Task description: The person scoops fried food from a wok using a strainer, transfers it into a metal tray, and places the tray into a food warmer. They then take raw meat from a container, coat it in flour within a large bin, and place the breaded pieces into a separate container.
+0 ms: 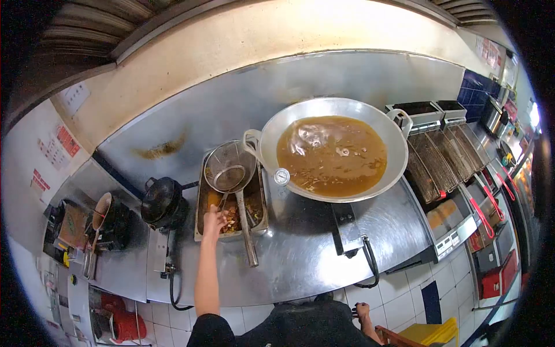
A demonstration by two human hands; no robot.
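Observation:
My left hand (215, 221) reaches over the left side of a rectangular metal tray (263, 227), its fingers closed around what looks like a thin metal utensil (224, 200). Browned food bits (232, 221) lie in the tray beside the fingers. A round mesh strainer (230, 159) rests across the tray, and its long metal handle (247, 240) points toward me, just right of the hand. A smaller strainer (226, 178) seems to sit within it. Low at my side hangs my right hand (362, 312), fingers loosely apart and holding nothing.
A large two-handled wok (272, 124) with brown oil stands right of the tray, a dial thermometer (281, 176) on its rim. Fryer baskets (442, 156) with red handles are at the right. A black lidded pot (163, 202) sits left, and a yellow object (430, 332) is below right.

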